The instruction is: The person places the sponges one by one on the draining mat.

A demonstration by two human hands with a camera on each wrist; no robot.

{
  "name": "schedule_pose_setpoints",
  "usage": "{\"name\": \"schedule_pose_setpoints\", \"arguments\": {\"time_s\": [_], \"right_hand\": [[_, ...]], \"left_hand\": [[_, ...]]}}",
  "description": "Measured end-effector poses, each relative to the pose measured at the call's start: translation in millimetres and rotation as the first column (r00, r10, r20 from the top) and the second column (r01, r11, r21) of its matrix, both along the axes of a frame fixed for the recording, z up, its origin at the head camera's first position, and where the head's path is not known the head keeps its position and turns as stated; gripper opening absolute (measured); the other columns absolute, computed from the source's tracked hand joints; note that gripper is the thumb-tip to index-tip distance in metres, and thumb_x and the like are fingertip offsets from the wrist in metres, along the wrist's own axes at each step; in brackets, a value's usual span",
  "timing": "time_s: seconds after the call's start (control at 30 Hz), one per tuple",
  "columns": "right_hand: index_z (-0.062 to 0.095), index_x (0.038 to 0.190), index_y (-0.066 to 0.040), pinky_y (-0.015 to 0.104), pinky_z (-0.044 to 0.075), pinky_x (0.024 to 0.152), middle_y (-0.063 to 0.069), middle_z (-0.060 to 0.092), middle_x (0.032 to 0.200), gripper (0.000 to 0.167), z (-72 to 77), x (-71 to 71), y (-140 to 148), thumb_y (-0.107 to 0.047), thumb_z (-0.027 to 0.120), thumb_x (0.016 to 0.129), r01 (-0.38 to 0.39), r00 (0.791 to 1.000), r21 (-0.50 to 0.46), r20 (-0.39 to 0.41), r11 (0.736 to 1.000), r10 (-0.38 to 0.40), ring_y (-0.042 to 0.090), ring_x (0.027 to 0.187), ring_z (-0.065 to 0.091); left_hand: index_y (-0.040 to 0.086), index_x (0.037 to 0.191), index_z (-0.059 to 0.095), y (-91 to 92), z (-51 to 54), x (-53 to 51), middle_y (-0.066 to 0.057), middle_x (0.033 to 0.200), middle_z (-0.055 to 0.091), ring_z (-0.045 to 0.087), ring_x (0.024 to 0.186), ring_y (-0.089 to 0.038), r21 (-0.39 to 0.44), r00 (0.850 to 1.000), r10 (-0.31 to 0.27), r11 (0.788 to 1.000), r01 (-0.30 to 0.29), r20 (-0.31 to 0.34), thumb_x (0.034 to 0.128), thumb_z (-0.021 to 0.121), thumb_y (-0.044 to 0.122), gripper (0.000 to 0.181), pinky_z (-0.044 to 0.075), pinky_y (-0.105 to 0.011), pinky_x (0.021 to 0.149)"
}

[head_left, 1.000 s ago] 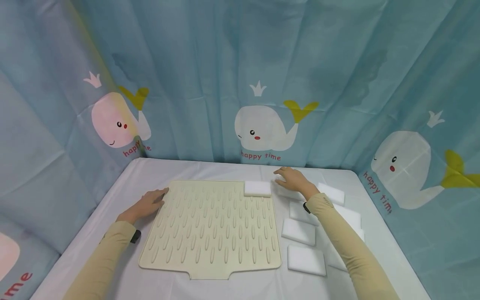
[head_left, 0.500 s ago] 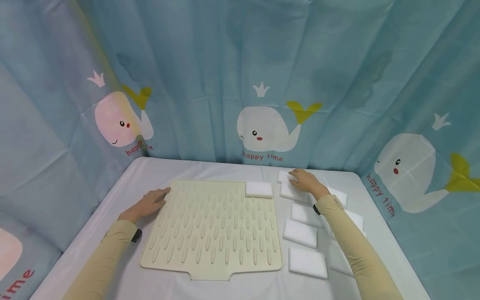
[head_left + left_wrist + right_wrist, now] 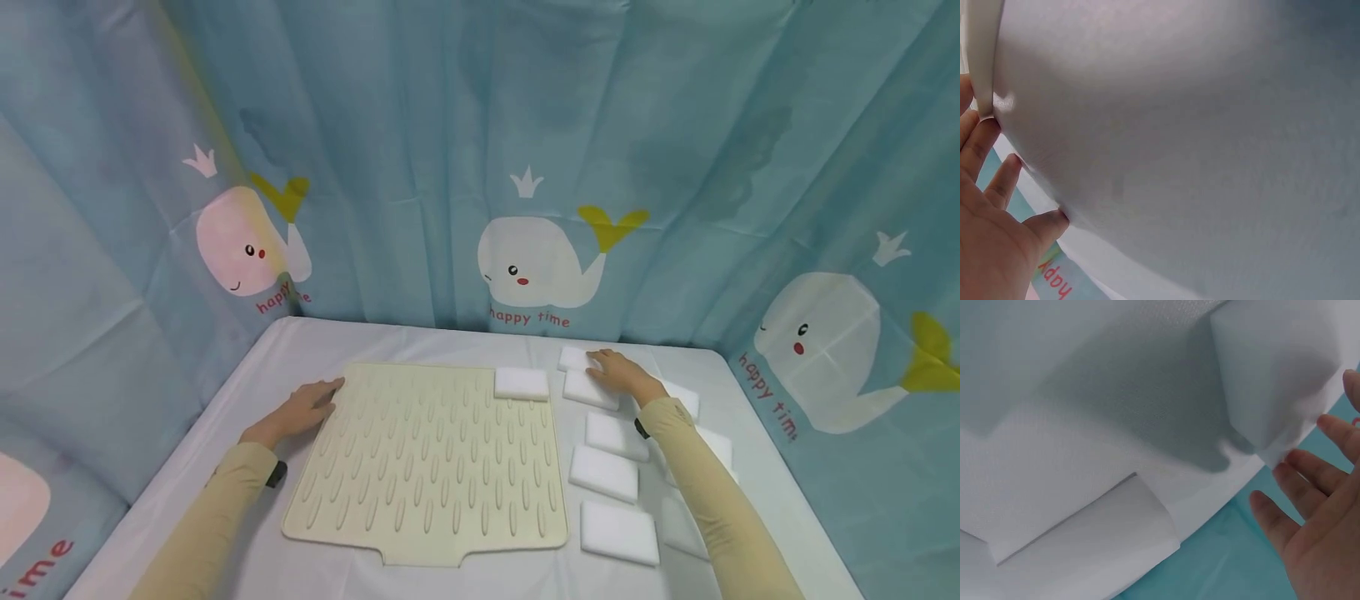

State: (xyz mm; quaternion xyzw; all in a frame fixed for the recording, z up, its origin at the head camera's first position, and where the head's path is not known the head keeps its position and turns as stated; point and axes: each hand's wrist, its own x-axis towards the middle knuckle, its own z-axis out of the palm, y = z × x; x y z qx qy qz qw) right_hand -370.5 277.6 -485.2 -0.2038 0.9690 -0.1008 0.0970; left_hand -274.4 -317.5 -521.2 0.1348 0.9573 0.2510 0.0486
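Observation:
A cream ridged mat lies flat on the table, with one white sponge block on its far right corner. At the mat's upper left edge, my left hand rests with fingers spread; in the left wrist view its fingertips touch the mat's edge and the table. My right hand is beyond the mat's right side, over two white sponges, a far one and a nearer one. From the right wrist, the fingers look extended beside a white sponge; whether they touch it I cannot tell.
Several more white sponges lie right of the mat, including one near the front and one above it. Others are partly hidden under the right sleeve. A blue whale-print curtain surrounds the white table.
My right hand has moved right, away from the sponge at the mat's corner, uncovering two sponges on the table. The left hand stays by the mat's edge.

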Motion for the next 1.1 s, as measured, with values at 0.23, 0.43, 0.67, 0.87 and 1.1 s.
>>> {"name": "schedule_pose_setpoints", "arguments": {"time_s": [0.23,0.43,0.67,0.87,1.1], "right_hand": [[0.034,0.141,0.001,0.057,0.026,0.107,0.031,0.033,0.141,0.052,0.5,-0.5,-2.5,-0.028,0.044,0.099,0.046,0.999,0.02,0.027,0.999,-0.046,0.047,0.131,0.029],[0.038,0.138,0.002,0.056,0.031,0.104,0.031,0.038,0.137,0.049,0.5,-1.8,-1.9,-0.025,0.047,0.097,0.034,0.999,0.001,-0.003,0.999,-0.034,0.047,0.127,0.035],[0.041,0.136,0.001,0.056,0.035,0.101,0.031,0.04,0.134,0.05,0.6,-3.6,-1.4,-0.026,0.052,0.095,0.021,0.998,-0.012,-0.06,1.0,-0.022,0.047,0.124,0.039],[0.042,0.137,0.0,0.055,0.036,0.1,0.029,0.041,0.134,0.053,2.4,-3.3,1.5,-0.028,0.056,0.093,0.022,0.994,-0.023,-0.108,0.999,-0.024,0.045,0.123,0.041],[0.043,0.136,-0.001,0.054,0.039,0.097,0.027,0.046,0.129,0.055,9.0,-2.8,1.4,-0.031,0.058,0.092,0.012,0.988,-0.037,-0.153,0.999,-0.017,0.042,0.119,0.044]], "left_hand": [[-0.004,0.14,0.034,0.4,-0.8,0.7,-0.029,0.142,0.034,0.024,0.13,-0.051,-0.011,1.0,0.007,1.0,-0.007,-0.01,0.0942,0.048,0.015,0.052,0.015,-0.064,0.106],[-0.004,0.14,0.034,2.1,-0.5,1.1,-0.029,0.141,0.035,0.025,0.13,-0.051,-0.016,1.0,0.003,1.0,-0.004,-0.02,0.0942,0.048,0.015,0.052,0.015,-0.065,0.105],[-0.005,0.139,0.036,2.2,0.9,1.4,-0.03,0.14,0.036,0.026,0.129,-0.052,-0.029,0.999,-0.006,1.0,0.005,-0.036,0.0941,0.049,0.015,0.051,0.016,-0.066,0.103],[-0.005,0.139,0.036,2.7,1.2,0.7,-0.03,0.14,0.036,0.026,0.129,-0.053,-0.017,0.999,-0.013,1.0,0.012,-0.037,0.0939,0.049,0.015,0.051,0.016,-0.066,0.104],[-0.005,0.139,0.034,1.7,1.0,-0.1,-0.03,0.141,0.034,0.025,0.129,-0.052,-0.026,1.0,-0.004,1.0,0.004,-0.02,0.094,0.048,0.016,0.052,0.016,-0.066,0.104]]}}
